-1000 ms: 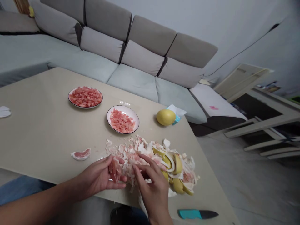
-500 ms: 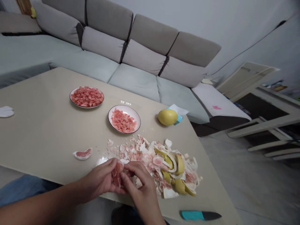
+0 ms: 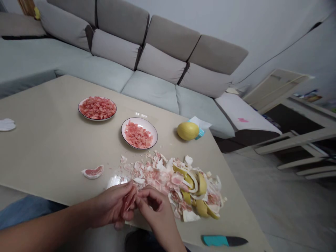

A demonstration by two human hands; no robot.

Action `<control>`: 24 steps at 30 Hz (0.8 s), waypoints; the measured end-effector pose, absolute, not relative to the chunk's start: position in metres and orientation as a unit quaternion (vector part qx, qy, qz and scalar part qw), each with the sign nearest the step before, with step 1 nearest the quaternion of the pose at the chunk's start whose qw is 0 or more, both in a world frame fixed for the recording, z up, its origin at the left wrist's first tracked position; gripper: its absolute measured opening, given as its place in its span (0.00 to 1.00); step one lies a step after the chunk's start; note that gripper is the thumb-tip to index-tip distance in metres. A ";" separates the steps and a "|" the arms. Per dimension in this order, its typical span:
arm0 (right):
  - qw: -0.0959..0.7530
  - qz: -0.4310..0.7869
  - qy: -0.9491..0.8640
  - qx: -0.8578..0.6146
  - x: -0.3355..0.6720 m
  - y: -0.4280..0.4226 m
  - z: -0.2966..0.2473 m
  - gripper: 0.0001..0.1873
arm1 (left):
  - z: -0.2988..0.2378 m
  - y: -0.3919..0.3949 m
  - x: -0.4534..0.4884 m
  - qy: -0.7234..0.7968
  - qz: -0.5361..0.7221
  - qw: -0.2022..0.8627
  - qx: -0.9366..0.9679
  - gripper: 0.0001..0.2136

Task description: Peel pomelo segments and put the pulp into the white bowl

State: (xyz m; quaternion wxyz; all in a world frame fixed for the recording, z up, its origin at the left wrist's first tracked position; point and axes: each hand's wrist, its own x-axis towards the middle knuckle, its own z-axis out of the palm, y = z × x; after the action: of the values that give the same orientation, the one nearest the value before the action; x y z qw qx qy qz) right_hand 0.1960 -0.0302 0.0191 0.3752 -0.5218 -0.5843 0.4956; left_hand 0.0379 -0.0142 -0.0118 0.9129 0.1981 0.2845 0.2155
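A pink pomelo segment [image 3: 129,200] rests in my left hand [image 3: 111,204], held between its thumb and fingers. My right hand [image 3: 154,206] pinches at the segment's right edge with thumb and forefinger; whatever sits between those tips is too small to make out. Another pomelo segment [image 3: 93,172], with white skin on it, lies on the table left of my hands. Just beyond and right of my hands spreads a heap of peel and membrane [image 3: 181,185]. A plate [image 3: 144,122] partly covered with pink pulp pieces stands past the heap, and a fuller plate [image 3: 97,120] is farther left.
A whole yellow pomelo [image 3: 188,131] sits beside a blue and white tissue pack [image 3: 201,127] near the far right table edge. At the near right edge lies a knife [image 3: 224,240] with a teal handle. A grey sofa [image 3: 152,89] runs behind the table [image 3: 52,147].
My left hand has turned the segment and its fingers have curled round it. My right fingertips have shifted slightly along the segment's edge. The plates and heap stay put.
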 end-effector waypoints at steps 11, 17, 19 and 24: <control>0.402 0.514 -0.553 -0.519 0.195 -0.028 0.017 0.10 | -0.013 -0.016 0.039 0.371 0.306 0.778 0.405 0.19; 0.375 0.479 -0.577 -0.545 0.192 -0.029 0.010 0.08 | -0.004 -0.018 0.039 0.402 0.260 0.761 0.438 0.12; 0.370 0.428 -0.612 -0.553 0.189 -0.030 0.007 0.06 | -0.004 -0.019 0.038 0.393 0.251 0.769 0.437 0.12; 0.379 0.270 -0.678 -0.569 0.193 -0.026 0.005 0.06 | -0.006 -0.018 0.036 0.391 0.258 0.772 0.429 0.13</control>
State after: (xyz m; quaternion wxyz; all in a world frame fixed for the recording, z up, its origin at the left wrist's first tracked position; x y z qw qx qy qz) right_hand 0.1931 -0.0257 0.0047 0.3789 -0.5688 -0.6781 0.2704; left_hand 0.0357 -0.0180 -0.0059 0.7723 0.4289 0.3913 0.2580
